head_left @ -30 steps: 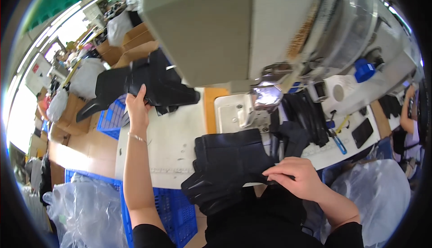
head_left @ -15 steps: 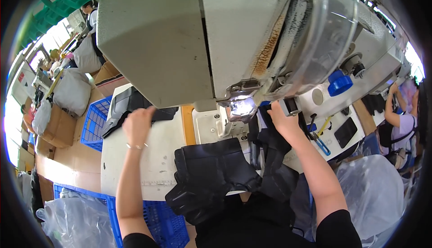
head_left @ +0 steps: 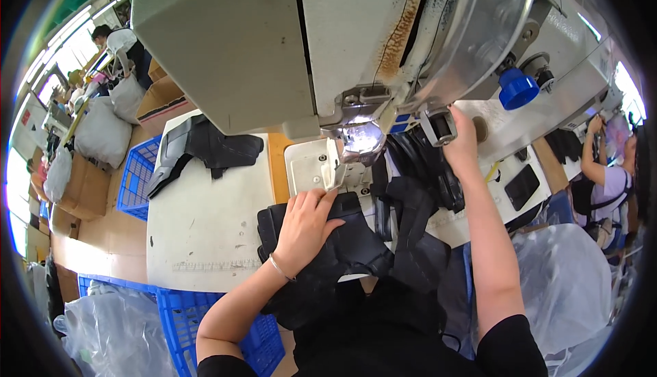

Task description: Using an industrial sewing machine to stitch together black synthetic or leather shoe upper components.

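My left hand point(head_left: 306, 231) lies on a stack of black leather-like panels point(head_left: 359, 239) at the front edge of the sewing machine bed point(head_left: 306, 166). Its fingers stretch toward the bed and the thumb stands apart. Farther right, my right hand point(head_left: 462, 139) reaches up behind a metal part of the sewing machine head point(head_left: 226, 48), above black strip-like pieces point(head_left: 428, 168). Its fingertips are hidden there, so what they touch cannot be made out. More dark panels point(head_left: 417, 230) hang over the table's front edge between my arms.
Black cut pieces point(head_left: 212, 146) lie on the white table point(head_left: 205, 230) at left. Blue crates point(head_left: 137, 184) stand beside and below it. A phone point(head_left: 527, 187) rests at right, near a large clear plastic bag point(head_left: 564, 281). Co-workers point(head_left: 606, 178) sit or stand farther off.
My left hand has come from the black pieces at far left down to the panels before me. My right hand has moved up and right, away from the needle area. The view has shifted slightly.
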`<control>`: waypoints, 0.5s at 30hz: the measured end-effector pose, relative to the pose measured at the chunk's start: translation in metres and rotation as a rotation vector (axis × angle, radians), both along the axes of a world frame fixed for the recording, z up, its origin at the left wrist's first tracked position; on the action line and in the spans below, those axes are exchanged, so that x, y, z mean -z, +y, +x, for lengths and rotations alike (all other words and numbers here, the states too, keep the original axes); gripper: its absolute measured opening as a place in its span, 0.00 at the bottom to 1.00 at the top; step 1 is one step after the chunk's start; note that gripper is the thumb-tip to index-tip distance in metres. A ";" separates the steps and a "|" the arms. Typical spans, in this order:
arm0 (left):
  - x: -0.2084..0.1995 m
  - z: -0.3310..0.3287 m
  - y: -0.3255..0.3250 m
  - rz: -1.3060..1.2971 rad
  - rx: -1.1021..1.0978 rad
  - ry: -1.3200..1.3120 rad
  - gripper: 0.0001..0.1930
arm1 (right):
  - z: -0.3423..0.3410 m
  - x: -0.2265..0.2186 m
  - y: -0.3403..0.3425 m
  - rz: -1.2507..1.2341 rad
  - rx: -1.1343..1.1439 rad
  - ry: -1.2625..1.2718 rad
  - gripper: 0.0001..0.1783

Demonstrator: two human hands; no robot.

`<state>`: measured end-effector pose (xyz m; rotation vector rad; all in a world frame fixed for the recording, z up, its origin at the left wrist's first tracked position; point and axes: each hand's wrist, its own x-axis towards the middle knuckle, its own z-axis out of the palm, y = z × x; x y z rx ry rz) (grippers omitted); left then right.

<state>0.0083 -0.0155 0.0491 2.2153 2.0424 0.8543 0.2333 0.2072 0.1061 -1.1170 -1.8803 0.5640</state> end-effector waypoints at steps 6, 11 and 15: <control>0.013 -0.003 0.007 0.028 -0.009 -0.286 0.22 | 0.023 -0.002 -0.035 -0.894 -0.456 0.895 0.21; 0.010 -0.006 0.008 0.086 -0.017 -0.347 0.14 | 0.022 -0.001 -0.101 -0.940 -0.624 0.556 0.24; -0.007 0.002 0.002 0.023 -0.048 -0.340 0.10 | 0.026 0.017 -0.108 -0.811 -0.682 0.411 0.21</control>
